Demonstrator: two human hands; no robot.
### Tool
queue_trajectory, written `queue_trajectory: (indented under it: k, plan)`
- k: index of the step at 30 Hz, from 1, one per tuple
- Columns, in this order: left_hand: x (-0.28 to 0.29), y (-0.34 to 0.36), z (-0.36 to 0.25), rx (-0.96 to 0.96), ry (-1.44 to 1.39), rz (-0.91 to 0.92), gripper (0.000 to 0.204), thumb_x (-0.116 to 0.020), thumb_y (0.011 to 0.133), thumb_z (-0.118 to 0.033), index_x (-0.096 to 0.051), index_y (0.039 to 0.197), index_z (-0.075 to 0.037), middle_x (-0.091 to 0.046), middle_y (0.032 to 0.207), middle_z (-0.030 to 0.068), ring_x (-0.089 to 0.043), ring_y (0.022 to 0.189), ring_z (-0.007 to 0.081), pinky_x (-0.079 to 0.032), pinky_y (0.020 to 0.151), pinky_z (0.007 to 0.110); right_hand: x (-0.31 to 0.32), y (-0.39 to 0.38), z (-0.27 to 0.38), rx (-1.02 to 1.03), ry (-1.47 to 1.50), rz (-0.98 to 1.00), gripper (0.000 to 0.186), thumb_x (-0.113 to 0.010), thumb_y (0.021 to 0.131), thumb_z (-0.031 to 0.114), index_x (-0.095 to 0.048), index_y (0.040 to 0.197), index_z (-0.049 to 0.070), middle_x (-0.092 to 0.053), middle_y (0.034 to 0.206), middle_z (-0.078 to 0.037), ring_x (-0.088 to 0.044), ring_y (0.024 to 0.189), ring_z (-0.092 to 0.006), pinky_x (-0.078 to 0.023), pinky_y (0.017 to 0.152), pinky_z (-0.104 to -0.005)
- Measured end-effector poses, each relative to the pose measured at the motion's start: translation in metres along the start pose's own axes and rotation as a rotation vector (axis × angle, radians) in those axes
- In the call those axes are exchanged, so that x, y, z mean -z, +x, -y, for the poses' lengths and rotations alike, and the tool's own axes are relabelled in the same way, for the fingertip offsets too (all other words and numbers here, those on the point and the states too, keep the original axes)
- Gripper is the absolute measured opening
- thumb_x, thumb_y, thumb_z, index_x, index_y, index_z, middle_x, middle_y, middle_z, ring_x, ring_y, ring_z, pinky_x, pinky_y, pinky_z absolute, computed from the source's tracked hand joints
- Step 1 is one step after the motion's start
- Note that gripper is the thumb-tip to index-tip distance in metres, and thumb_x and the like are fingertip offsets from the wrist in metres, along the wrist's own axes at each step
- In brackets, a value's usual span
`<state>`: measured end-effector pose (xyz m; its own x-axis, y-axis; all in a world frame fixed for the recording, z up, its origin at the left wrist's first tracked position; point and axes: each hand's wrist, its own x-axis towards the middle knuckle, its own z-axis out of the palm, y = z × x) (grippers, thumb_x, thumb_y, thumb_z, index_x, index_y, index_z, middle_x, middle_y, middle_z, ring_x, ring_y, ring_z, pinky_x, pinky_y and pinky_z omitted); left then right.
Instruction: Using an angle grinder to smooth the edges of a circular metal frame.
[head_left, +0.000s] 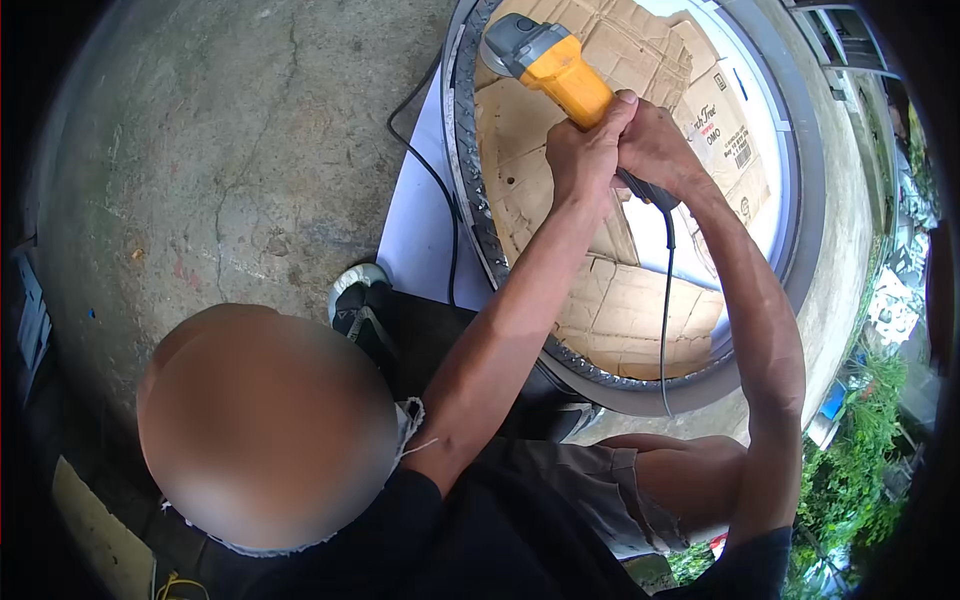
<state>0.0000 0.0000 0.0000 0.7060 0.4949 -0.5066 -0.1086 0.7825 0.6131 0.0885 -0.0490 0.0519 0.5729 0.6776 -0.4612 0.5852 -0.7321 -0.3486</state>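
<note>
A yellow angle grinder (pixel 571 82) with a grey head (pixel 530 42) is held by both my hands over a large grey ring (pixel 808 190). My left hand (pixel 585 155) is closed round the yellow body. Just to its right, my right hand (pixel 655 148) wraps the rear of the grinder, where a black handle end (pixel 648 190) pokes out below. The grinder's head is by the ring's far left rim, whose inner edge (pixel 470 150) looks dark and jagged. Whether the disc touches the rim I cannot tell. Flattened cardboard (pixel 640 310) lies inside the ring.
A black cord (pixel 667 300) hangs from the grinder; another stretch of black cord (pixel 440 180) runs left of the ring. White sheet (pixel 420 215) lies under the ring on the concrete floor (pixel 220 150). A shoe (pixel 360 290) stands nearby. Green plants (pixel 860 470) grow at right.
</note>
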Motion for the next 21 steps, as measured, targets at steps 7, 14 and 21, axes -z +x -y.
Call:
queue_trajectory:
  k: [7, 14, 21]
  plan:
    - [0.009, 0.007, 0.003, -0.021, -0.01, -0.093, 0.045, -0.081, 0.087, -0.036, -0.07, 0.104, 0.004, -0.07, 0.094, 0.009, -0.067, 0.08, 0.0167, -0.057, 0.064, 0.031, -0.005, 0.003, 0.009, 0.064, 0.059, -0.024, 0.036, -0.066, 0.081, 0.024, -0.064, 0.097, -0.009, -0.069, 0.09, -0.031, -0.07, 0.088, -0.042, -0.055, 0.078, -0.0468]
    - [0.01, 0.007, 0.003, -0.001, -0.055, -0.074, 0.044, -0.081, 0.086, -0.036, -0.07, 0.104, 0.003, -0.069, 0.094, 0.0094, -0.068, 0.077, 0.0166, -0.058, 0.057, 0.032, -0.007, 0.005, 0.007, 0.066, 0.078, -0.019, 0.036, -0.066, 0.082, 0.025, -0.064, 0.095, -0.009, -0.069, 0.087, -0.03, -0.071, 0.084, -0.0429, -0.055, 0.075, -0.0472]
    - [0.008, -0.003, -0.004, -0.002, -0.034, -0.098, 0.046, -0.08, 0.087, -0.037, -0.068, 0.105, 0.004, -0.069, 0.094, 0.0109, -0.07, 0.077, 0.0188, -0.06, 0.052, 0.033, -0.005, 0.003, 0.011, 0.076, 0.048, -0.036, 0.035, -0.067, 0.081, 0.023, -0.066, 0.097, -0.008, -0.07, 0.087, -0.03, -0.071, 0.084, -0.0421, -0.057, 0.075, -0.0467]
